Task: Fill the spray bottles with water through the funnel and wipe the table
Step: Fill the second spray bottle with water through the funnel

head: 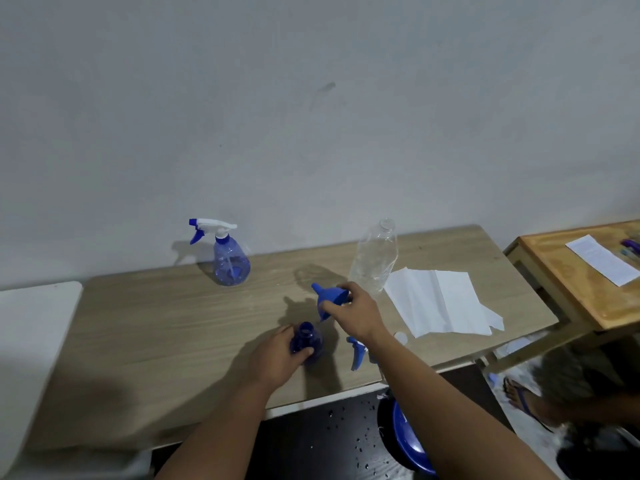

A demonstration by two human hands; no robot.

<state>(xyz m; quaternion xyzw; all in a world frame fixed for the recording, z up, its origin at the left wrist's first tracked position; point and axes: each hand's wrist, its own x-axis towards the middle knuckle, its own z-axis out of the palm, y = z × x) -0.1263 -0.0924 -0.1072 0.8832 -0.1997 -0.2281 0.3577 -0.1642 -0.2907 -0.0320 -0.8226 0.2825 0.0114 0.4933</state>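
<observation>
Right hand (353,315) has its fingers curled round a blue funnel (329,297), held tilted just above the table with the spout pointing up and left; left hand (277,358) grips an open blue spray bottle (306,341) near its neck, cap off, standing on the wooden table (173,323) just below the funnel. The loose blue trigger head (356,353) lies on the table right beside that bottle, partly hidden under the right forearm; a clear plastic bottle (375,259) stands uncapped behind the right hand, white paper towel (440,303) spread next to it. Further back by the wall, a second spray bottle (230,258) stands with its sprayer on, some water inside.
</observation>
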